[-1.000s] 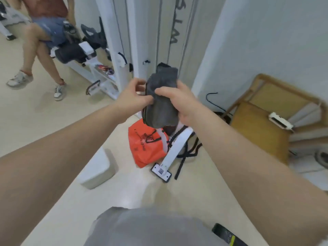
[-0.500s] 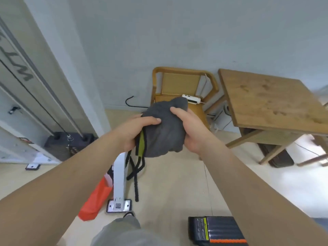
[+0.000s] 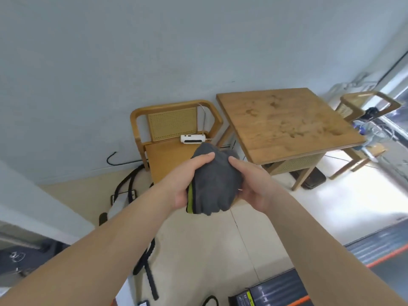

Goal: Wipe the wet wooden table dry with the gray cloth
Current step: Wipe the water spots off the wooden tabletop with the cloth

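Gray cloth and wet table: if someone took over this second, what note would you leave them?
Left hand and right hand both grip the bunched gray cloth, held in the air before the chair.
The wooden table stands ahead to the right, untouched by the cloth, dark wet marks across its top.
Done: cloth in hand.
Left: reach the table, wipe it dry.

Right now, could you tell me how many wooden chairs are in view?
2. One chair stands against the wall left of the wooden table; the other chair is at the table's right side, partly hidden.
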{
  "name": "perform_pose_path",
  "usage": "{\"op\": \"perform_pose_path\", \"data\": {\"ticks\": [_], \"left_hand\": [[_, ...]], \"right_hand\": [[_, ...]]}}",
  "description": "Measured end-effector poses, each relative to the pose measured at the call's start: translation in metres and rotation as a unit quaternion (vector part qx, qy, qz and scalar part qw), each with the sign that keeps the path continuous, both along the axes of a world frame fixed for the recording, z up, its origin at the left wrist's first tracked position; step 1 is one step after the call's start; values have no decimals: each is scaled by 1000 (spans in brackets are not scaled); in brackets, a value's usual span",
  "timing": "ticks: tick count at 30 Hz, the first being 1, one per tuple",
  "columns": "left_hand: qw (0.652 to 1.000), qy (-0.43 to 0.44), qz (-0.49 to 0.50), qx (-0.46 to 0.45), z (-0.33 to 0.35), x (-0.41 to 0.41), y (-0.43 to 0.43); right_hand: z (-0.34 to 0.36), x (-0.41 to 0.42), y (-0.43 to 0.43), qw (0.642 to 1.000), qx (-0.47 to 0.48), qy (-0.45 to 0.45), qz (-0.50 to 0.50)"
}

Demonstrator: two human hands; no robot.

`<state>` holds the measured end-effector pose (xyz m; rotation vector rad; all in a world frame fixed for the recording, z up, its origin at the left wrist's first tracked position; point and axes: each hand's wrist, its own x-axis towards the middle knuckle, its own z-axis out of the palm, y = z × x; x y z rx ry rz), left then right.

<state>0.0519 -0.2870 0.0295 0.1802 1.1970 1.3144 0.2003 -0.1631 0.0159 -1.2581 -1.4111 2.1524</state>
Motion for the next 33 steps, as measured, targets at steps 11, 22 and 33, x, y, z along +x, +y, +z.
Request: {"op": "perform_pose_path", "data": {"ticks": [11, 22, 33], "left_hand": [[986, -108, -103, -70, -48, 72, 126], [987, -30, -30, -155, -99, 8, 314], [831, 508, -219, -63, -109, -89, 544]], "right_hand": [[-7, 63, 137, 999, 15, 30, 8], [-84, 21, 305, 985, -41, -141, -90], [-132, 5, 453, 928, 45, -348, -124]]}}
